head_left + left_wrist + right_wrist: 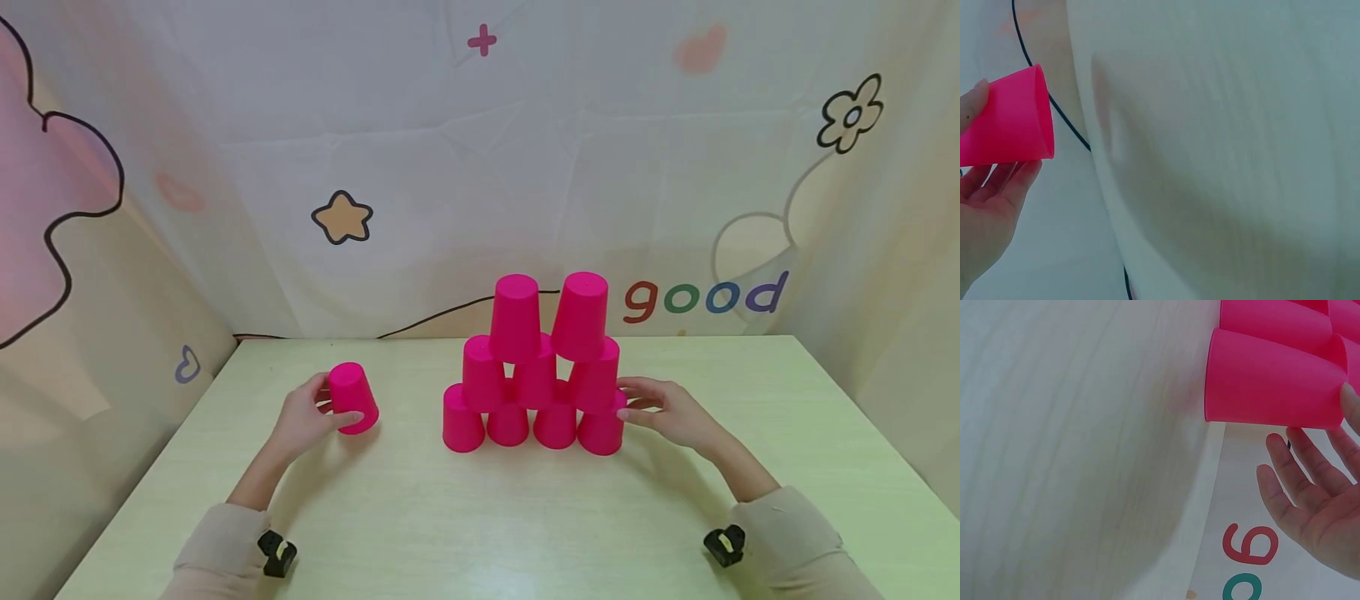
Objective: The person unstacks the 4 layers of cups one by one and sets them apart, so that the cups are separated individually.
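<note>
My left hand (309,417) grips an upside-down pink cup (352,396) between thumb and fingers, left of the stack. In the left wrist view, this cup (1010,119) shows its wide rim, which looks raised off the table. More pink cups stand upside down in a pyramid: several along the bottom, three in the middle row, two on top (516,317). My right hand (675,412) is at the right end of the bottom row, thumb and fingertips at the end cup (600,433). The right wrist view shows the fingers (1297,475) fairly straight, beside that cup (1272,381).
The pale wooden table (480,517) carries the pyramid a little right of its middle. A printed cloth (420,167) with a star, a flower and the word "good" hangs behind it and along both sides. Small black devices (277,554) are worn at both wrists.
</note>
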### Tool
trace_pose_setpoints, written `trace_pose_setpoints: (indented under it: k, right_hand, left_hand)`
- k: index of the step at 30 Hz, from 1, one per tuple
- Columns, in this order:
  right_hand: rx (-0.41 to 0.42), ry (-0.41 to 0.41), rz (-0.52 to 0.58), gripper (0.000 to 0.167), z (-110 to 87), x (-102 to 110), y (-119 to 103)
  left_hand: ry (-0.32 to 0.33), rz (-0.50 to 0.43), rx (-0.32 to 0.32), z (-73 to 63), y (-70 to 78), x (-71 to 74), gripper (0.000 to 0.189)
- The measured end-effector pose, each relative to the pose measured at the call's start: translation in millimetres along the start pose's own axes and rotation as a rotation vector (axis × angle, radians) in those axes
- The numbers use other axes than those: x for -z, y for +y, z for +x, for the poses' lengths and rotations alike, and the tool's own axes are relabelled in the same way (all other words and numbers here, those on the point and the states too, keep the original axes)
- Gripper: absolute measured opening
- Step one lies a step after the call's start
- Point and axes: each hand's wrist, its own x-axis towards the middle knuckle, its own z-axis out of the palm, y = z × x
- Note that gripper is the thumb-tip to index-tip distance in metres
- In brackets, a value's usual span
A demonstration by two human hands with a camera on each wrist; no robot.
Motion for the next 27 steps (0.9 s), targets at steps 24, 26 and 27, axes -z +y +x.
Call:
trace_pose_setpoints:
  k: [24,26,27]
  right_hand:
    - [0.002,0.003,0.005,0.053,0.3,0,0]
    - [0.002,0.003,0.005,0.053,0.3,0,1]
    - [0.003,0.003,0.006,0.053,0.3,0,1]
  left_hand:
    - [-0.061,-0.033,0.058,2.2,-2.8,4.0,0.074]
    - [-0.054,-0.042,0.03,2.7,1.5,6.7,0.073]
    - [-0.049,-0.045,0.013,3.0,4.1,8.0,0.073]
